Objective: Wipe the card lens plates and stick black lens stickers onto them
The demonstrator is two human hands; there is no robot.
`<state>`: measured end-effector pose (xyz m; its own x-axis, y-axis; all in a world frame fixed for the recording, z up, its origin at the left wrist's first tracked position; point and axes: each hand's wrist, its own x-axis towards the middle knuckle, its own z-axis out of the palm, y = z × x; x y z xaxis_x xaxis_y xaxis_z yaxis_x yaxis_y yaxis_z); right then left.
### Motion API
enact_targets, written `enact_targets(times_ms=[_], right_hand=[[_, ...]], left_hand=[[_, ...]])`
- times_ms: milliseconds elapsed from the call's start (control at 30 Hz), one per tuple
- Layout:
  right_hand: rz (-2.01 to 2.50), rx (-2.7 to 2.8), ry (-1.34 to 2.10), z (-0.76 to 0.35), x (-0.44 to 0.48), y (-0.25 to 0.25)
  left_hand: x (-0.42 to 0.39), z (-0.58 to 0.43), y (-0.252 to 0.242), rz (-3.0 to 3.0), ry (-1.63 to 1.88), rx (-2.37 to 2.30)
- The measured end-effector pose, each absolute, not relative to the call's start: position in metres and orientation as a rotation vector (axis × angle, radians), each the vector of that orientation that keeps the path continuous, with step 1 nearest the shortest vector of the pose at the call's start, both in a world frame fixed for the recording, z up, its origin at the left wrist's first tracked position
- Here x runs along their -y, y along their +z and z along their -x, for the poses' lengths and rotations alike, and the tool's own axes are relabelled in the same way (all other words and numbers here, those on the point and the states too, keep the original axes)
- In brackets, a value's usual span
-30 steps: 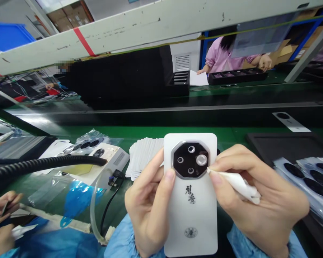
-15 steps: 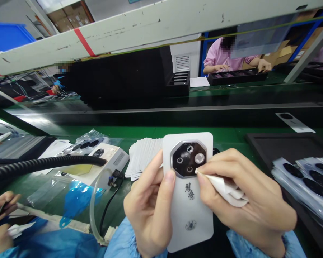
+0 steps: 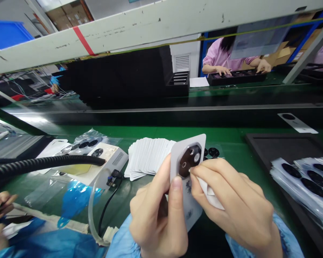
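My left hand (image 3: 158, 211) grips the left edge of a white phone back cover (image 3: 190, 209), its thumb on the face. The cover stands tilted, turned partly to the right, and carries a dark eight-sided camera panel (image 3: 187, 163) with dark lettering below. Pinched in my right hand (image 3: 237, 200) is a folded white wiping cloth (image 3: 211, 195). Its tip touches the lower right rim of the camera panel. Behind my left hand lies a fanned stack of white cards (image 3: 148, 156). Small black round parts (image 3: 213, 152) show just beyond the cover.
At right, a black tray (image 3: 254, 147) holds bagged covers with black discs (image 3: 312, 179). A white box (image 3: 118, 161), a black corrugated hose (image 3: 48, 166) and blue film (image 3: 79, 197) lie left. A co-worker's hands (image 3: 1, 208) are at lower left; another person (image 3: 220, 57) works across the bench.
My left hand has turned the cover so that its face angles to the right. My right hand has shifted slightly left with the cloth, staying at the camera panel's rim.
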<state>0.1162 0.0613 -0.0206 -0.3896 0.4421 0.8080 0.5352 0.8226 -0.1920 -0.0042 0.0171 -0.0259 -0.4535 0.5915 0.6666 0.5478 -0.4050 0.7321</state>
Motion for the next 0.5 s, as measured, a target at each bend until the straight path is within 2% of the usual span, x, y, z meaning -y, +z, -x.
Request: enact_targets(times_ms=[167,367,500], right_hand=[[0.748,1.942,0.029,-0.107,-0.063,-0.018],[0.826,1.762,0.060,-0.095,-0.057,-0.016],[0.785,1.639,0.278,-0.099,-0.056,-0.009]], left_hand=[[-0.022,-0.002,-0.028,-1.518,2.195,-1.763],[-0.017,0.006,-0.025,-1.466,2.044,-1.719],[-0.016,0.008,-0.016,-1.227,2.010,-1.606]])
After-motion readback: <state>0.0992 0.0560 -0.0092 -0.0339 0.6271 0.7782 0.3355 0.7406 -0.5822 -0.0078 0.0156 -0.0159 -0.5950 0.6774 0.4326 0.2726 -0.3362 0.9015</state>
